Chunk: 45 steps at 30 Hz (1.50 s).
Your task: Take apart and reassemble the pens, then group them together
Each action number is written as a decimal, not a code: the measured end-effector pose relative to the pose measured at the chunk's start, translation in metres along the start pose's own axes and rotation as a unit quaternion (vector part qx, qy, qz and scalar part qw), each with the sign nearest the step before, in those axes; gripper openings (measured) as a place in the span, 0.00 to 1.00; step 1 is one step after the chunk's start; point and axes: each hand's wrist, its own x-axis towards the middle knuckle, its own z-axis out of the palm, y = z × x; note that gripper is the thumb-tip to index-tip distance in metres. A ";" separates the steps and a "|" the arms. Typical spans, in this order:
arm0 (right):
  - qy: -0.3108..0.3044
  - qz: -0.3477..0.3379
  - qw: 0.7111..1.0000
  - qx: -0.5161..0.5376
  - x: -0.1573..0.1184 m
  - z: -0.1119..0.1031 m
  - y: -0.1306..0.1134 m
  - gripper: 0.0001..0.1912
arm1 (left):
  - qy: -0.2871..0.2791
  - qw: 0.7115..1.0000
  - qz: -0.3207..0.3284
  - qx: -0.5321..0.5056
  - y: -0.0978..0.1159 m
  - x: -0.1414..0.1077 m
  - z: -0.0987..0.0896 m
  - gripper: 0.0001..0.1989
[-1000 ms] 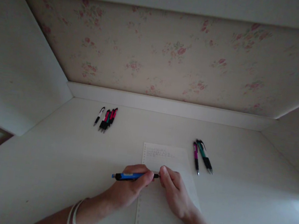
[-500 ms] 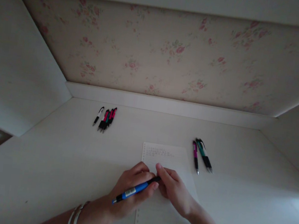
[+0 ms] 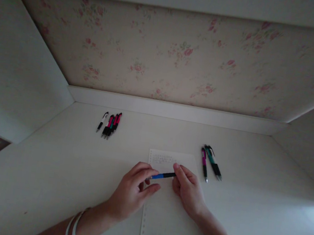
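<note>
Evidently mid-handling, the pen (image 3: 164, 176) required steadying: right hand (image 3: 190, 192) pinching its black end, left hand (image 3: 129, 192) half-open at the blue.

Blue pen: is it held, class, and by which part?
Yes: the right hand pinches the pen by its black end. The left hand has fingers at the blue end; whether they grip is unclear.

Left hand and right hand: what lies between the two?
A blue-and-black pen, reaching from the left hand to the right hand above the paper, in the head view.
</note>
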 end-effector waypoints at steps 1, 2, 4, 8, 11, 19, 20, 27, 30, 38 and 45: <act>-0.003 0.006 1.000 0.003 -0.001 0.001 -0.001 0.28 | -0.005 1.000 0.007 0.026 0.000 0.000 0.000 0.09; -0.006 0.011 1.000 0.002 -0.001 0.001 -0.002 0.28 | -0.007 0.999 0.017 0.050 -0.001 0.001 0.000 0.09; -0.009 0.016 1.000 -0.011 -0.003 0.003 -0.006 0.29 | -0.007 0.994 0.049 0.098 -0.001 0.000 0.000 0.08; 0.015 0.016 0.997 -0.072 -0.005 0.005 -0.012 0.31 | 0.002 0.978 0.105 0.179 -0.003 -0.003 -0.003 0.10; 0.021 0.005 0.993 -0.115 -0.006 0.005 -0.011 0.31 | 0.001 0.976 0.103 0.194 -0.001 -0.004 -0.005 0.09; 0.012 -0.080 0.975 -0.209 -0.013 0.005 -0.007 0.29 | -0.087 0.990 -0.098 0.055 0.016 0.005 -0.009 0.16; 0.014 -0.095 0.971 -0.217 -0.014 0.005 -0.009 0.29 | -0.093 0.985 -0.142 0.036 0.017 0.006 -0.009 0.19; 0.025 -0.107 0.976 -0.188 -0.015 0.005 -0.006 0.27 | -0.106 0.959 -0.259 -0.043 0.014 0.011 -0.006 0.25; 0.023 -0.085 0.987 -0.137 -0.012 0.003 -0.003 0.25 | -0.092 0.964 -0.246 -0.049 0.015 0.013 -0.005 0.23; 0.007 -0.093 0.991 -0.095 -0.006 -0.002 -0.006 0.21 | -0.062 0.965 -0.250 -0.040 0.012 0.013 -0.005 0.21; -0.035 -0.089 0.995 -0.011 -0.003 -0.002 -0.005 0.18 | -0.081 0.949 -0.300 -0.062 0.006 0.015 -0.009 0.24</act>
